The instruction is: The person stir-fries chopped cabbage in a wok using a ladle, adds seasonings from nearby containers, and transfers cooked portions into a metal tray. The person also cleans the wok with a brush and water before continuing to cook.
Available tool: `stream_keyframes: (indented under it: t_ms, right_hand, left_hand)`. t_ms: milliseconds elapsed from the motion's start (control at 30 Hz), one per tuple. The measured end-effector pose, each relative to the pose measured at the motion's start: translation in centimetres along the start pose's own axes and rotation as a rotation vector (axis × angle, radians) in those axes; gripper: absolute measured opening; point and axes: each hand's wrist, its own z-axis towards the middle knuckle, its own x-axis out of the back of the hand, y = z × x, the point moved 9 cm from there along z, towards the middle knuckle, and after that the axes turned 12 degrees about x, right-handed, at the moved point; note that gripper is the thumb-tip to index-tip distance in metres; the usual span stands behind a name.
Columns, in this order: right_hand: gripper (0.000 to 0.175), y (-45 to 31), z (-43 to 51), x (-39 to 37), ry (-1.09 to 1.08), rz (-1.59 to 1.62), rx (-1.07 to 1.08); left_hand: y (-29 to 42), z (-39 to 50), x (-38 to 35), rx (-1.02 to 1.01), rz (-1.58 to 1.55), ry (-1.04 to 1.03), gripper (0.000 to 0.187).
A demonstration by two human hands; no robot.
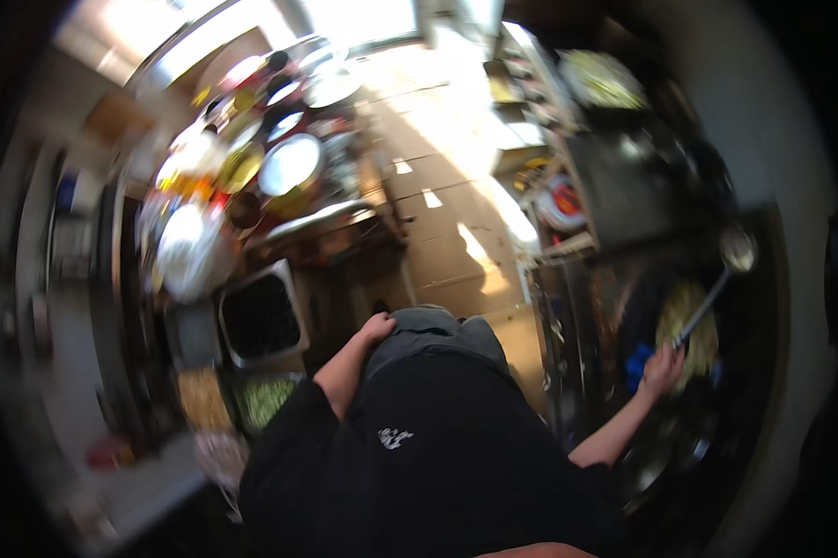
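Note:
My right hand grips the handle of a metal ladle over a dark wok. The ladle's round bowl is at the far end, beyond the wok's rim. Pale yellowish-green shredded food lies in the wok. A blue cloth is close to my right hand, at the wok's near left side; whether I touch it is unclear. My left hand is by my hip, against the grey cloth at my waist. Its fingers look curled, but blur hides whether they hold anything.
Bowls, lidded pots and bags crowd a table at the upper left. Below it are an empty-looking dark metal tray and a container of chopped green food. A bag of greens stands on the upper right counter. Brown floor runs between.

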Motion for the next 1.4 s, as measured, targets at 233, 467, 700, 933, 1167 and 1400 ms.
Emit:
stream_keyframes:
  t_ms: [233,467,700,933,1167,1400]
  right_hand:
    - [0.056,-10.7,-12.3,-31.1,-0.719,0.23,0.047]
    - [0.067,-13.0,-31.5,-58.5,-1.41,0.078,0.069]
    - [0.066,-19.6,-54.9,-76.5,-1.757,-0.157,1.164]
    - [0.067,-19.2,-66.2,-84.1,-1.745,-0.331,1.602]
    - [0.066,-18.0,-67.8,-83.9,-1.617,-0.338,2.014]
    - [0.072,-17.4,-64.6,-84.1,-1.547,-0.297,2.197]
  left_hand:
    - [1.8,-7.4,-0.3,-0.365,0.062,-0.542,0.056]
    - [0.5,-12.5,8.9,-0.331,-0.495,-0.615,0.061]
    - [-3.6,-12.6,13.9,-0.402,-0.718,-0.425,0.061]
    - [-8.3,-14.2,17.4,-0.372,-0.81,-0.286,0.06]
    - [-10.6,-14.0,17.5,-0.366,-0.933,-0.204,0.061]
    - [-10.9,-13.5,17.7,-0.347,-0.964,-0.187,0.057]
